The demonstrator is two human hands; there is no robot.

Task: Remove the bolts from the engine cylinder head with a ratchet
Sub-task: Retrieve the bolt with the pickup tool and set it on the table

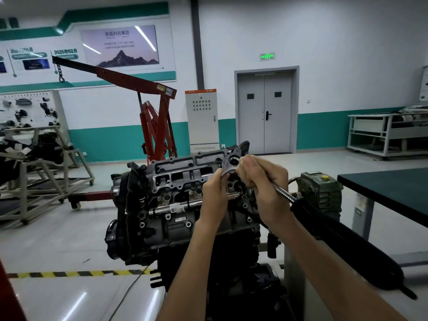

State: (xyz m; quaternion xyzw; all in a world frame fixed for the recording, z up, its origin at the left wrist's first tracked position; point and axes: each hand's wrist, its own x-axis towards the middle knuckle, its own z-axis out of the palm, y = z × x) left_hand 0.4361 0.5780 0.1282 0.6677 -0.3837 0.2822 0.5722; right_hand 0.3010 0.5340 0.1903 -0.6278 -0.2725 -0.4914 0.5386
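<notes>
Two hands hold the ratchet above the engine cylinder head: left hand fingers pinch its head; right hand fingers curl round its shaft.

Pretty standard shop: white walls with a teal band, grey double door under a green exit sign, red hoist beside a grey cabinet, shiny floor with yellow-black tape, dark table on the right.
</notes>
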